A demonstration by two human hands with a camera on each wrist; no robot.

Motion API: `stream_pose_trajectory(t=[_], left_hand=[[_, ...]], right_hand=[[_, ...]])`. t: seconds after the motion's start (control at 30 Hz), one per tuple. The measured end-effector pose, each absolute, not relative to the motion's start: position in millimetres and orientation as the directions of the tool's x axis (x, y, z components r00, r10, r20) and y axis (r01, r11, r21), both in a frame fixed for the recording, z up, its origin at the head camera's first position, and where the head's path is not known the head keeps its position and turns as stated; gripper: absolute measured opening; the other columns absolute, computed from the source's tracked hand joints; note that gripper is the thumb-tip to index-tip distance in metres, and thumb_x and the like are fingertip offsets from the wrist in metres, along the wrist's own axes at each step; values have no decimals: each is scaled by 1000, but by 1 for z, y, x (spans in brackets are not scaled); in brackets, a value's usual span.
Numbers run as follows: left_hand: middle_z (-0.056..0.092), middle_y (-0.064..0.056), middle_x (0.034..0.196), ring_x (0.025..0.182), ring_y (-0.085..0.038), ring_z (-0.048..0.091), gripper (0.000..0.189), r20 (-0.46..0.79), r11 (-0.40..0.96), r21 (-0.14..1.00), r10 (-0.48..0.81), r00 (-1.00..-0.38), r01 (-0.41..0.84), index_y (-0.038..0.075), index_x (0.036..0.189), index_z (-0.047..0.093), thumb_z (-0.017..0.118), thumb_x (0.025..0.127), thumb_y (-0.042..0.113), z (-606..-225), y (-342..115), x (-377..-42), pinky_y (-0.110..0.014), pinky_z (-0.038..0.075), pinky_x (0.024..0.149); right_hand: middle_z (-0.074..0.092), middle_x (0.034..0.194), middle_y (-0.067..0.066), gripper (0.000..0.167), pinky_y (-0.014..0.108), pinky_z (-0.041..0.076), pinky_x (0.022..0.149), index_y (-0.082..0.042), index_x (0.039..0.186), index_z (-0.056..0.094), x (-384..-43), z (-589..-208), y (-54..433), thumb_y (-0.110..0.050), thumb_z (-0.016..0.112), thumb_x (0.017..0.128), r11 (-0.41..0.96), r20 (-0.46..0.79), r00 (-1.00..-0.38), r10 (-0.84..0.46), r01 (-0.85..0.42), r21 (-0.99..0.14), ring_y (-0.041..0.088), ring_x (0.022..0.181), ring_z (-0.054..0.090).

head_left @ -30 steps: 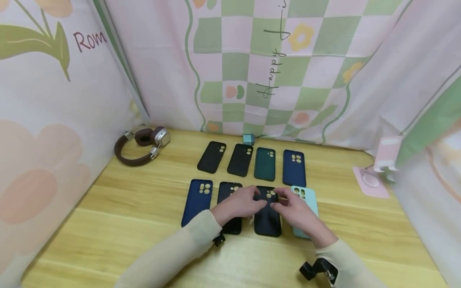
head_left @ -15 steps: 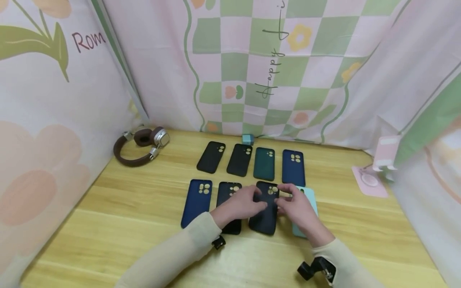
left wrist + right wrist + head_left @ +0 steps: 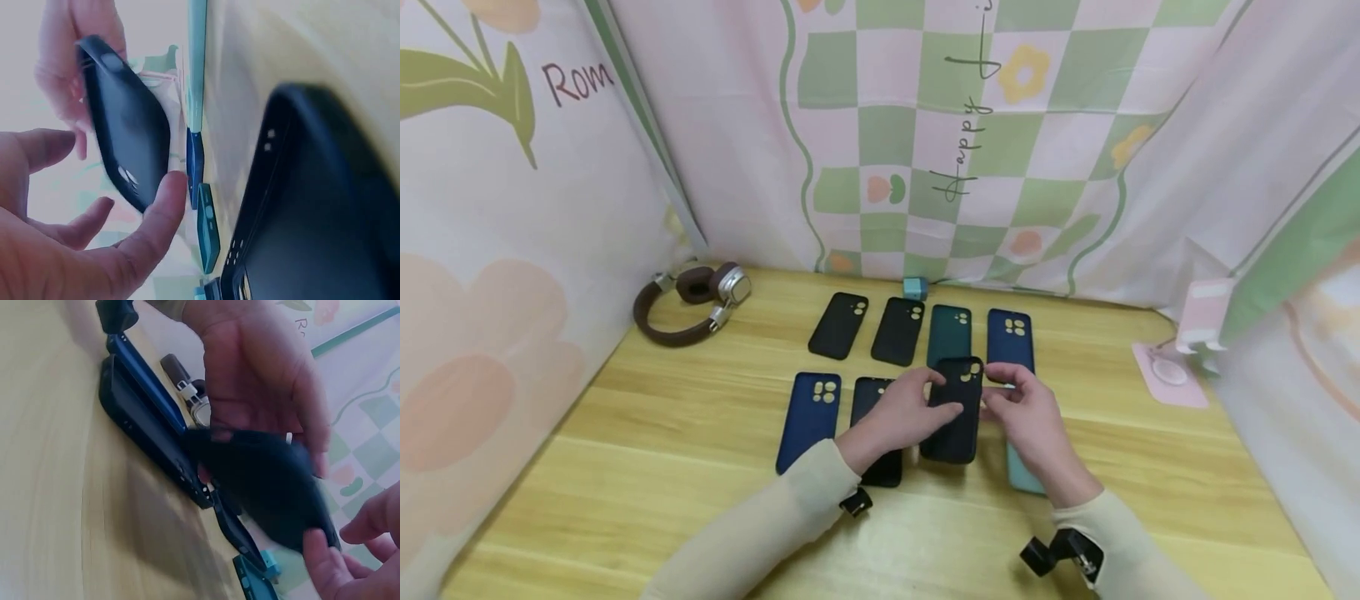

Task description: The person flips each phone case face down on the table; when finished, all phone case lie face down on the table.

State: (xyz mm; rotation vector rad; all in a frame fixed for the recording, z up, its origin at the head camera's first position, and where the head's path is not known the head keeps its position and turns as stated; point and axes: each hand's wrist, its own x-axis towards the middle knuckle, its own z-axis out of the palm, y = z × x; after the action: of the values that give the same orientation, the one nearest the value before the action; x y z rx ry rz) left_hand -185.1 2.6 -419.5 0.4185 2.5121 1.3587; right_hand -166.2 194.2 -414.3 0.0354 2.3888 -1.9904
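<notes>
A black phone case (image 3: 955,417) hangs tilted above the table between both hands, its camera cutouts at the top. My left hand (image 3: 910,408) grips its left edge, the thumb reaching over the back. At the opposite edge my right hand (image 3: 1030,425) pinches near the upper corner; the right wrist view shows those fingertips (image 3: 317,545) against the case. Under the left forearm lies another black case (image 3: 880,467), partly covered. A mint case (image 3: 1026,471) sits below the right hand, mostly hidden. The dark green case (image 3: 949,329) is overlapped by the held one.
Two black cases (image 3: 838,327) and a blue case (image 3: 1009,346) are in the back row; another blue case (image 3: 807,425) is front left. Brown headphones (image 3: 681,333) lie at left, a pink phone stand (image 3: 1172,387) at right. A small blue block (image 3: 914,288) stands against the curtain.
The black case has risen from its place in the front row and moved away from me, first tilting and shifting slightly left. Both hands have moved with it.
</notes>
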Motion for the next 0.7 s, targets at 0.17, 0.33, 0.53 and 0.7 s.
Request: stream_pose_trajectory(t=[0.17, 0.33, 0.53, 0.7], left_hand=[[64, -2, 106, 76, -15, 65, 51, -103, 383, 922, 404, -909, 65, 12, 125, 59, 68, 89, 47, -418, 9, -183, -32, 51, 63], [64, 3, 106, 87, -10, 59, 41, -105, 417, 906, 396, -912, 77, 13, 111, 64, 75, 86, 43, -420, 12, -186, -30, 50, 71], [63, 2, 97, 81, -13, 58, 31, -91, 425, 900, 399, -913, 96, 10, 107, 66, 78, 85, 26, -423, 12, -190, -29, 48, 66], [63, 2, 96, 77, -13, 59, 22, -60, 392, 914, 376, -925, 101, 11, 104, 66, 75, 84, 15, -417, 10, -189, -27, 50, 65]], right_hand=[[48, 133, 23, 37, 31, 55, 80, 10, 131, 45, -167, -415, 186, 9, 49, 93, 116, -48, -998, -35, 43, -992, 15, 99, 65], [50, 132, 25, 39, 27, 54, 81, 8, 130, 47, -169, -420, 182, 10, 48, 91, 150, -102, -993, -63, 92, -984, 21, 103, 63], [51, 130, 25, 38, 32, 55, 82, 7, 131, 48, -169, -426, 182, 8, 49, 93, 192, -123, -989, -84, 105, -976, 30, 108, 61], [50, 129, 26, 36, 38, 54, 85, 8, 130, 48, -169, -428, 182, 6, 50, 94, 179, -109, -988, -106, 89, -980, 25, 102, 64]])
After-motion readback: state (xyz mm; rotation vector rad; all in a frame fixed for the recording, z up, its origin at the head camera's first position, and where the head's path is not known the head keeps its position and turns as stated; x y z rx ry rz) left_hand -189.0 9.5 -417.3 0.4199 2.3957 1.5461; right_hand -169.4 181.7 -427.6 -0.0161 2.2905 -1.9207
